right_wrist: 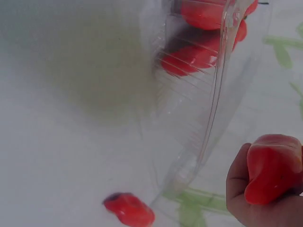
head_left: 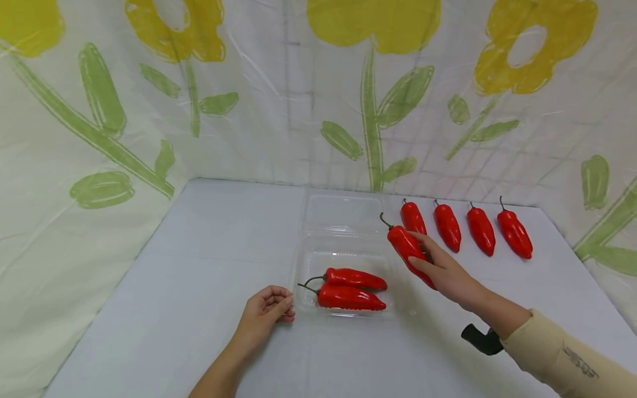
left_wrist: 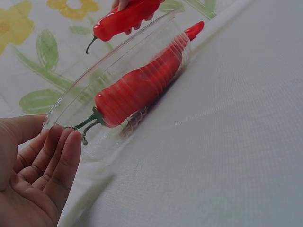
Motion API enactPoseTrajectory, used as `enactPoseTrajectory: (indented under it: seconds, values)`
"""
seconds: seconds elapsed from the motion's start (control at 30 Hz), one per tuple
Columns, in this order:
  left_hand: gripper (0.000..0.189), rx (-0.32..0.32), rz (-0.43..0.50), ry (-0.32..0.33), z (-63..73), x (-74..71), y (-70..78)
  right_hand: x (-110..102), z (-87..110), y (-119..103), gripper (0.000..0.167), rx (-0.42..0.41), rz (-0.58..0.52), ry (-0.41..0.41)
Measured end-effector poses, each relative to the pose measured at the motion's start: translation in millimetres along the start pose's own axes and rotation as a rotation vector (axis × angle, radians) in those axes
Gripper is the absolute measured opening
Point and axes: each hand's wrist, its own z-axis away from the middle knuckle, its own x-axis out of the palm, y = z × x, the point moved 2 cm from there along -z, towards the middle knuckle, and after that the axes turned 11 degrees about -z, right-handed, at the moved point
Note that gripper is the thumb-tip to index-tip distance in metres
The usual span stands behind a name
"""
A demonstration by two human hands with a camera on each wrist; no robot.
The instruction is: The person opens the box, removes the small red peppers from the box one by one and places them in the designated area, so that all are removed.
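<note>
A clear plastic clamshell container [head_left: 343, 314] lies with its lid folded back on the table. Two red peppers [head_left: 350, 297] with green stems lie side by side inside it, stems to the left. My left hand [head_left: 269, 309] is at the container's left edge; in the left wrist view its thumb and fingertips pinch the rim [left_wrist: 59, 106]. Above and to the right of the container, my right hand [head_left: 443, 273] grips another red pepper [head_left: 404, 246], stem pointing up and left. The right wrist view shows the tip of this pepper [right_wrist: 274, 170] poking out of the hand.
Several more red peppers [head_left: 480, 231] lie in a row at the table's back right, one partly hidden behind the held pepper. A black curved object [head_left: 481, 339] shows beside the right sleeve. A flowered sheet [head_left: 278, 110] hangs behind the white table [head_left: 199, 249].
</note>
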Motion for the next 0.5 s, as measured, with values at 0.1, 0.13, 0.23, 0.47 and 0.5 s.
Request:
enactPoseTrajectory:
  seconds: [0.1, 0.13, 0.23, 0.47, 0.5]
  values:
    - [0.024, 0.000, -0.001, 0.000, 0.4, -0.1, 0.4, -3, 2.2, 5, 0.064, 0.007, -0.009, 0.026]
    - [0.024, 0.000, -0.002, -0.001, 0.4, -0.1, 0.5, -4, 2.8, 7, 0.065, 0.016, -0.012, 0.038]
    - [0.025, -0.002, 0.001, -0.002, 0.8, 0.1, 0.9, -6, 4.7, 12, 0.067, 0.035, -0.017, 0.059]
    - [0.024, -0.003, 0.001, -0.002, 0.7, 0.2, 0.7, -9, 10.8, 23, 0.069, 0.117, -0.041, 0.080]
    - [0.024, -0.003, 0.001, -0.002, 0.6, 0.2, 0.5, -10, 11.7, 25, 0.070, 0.128, -0.044, 0.080]
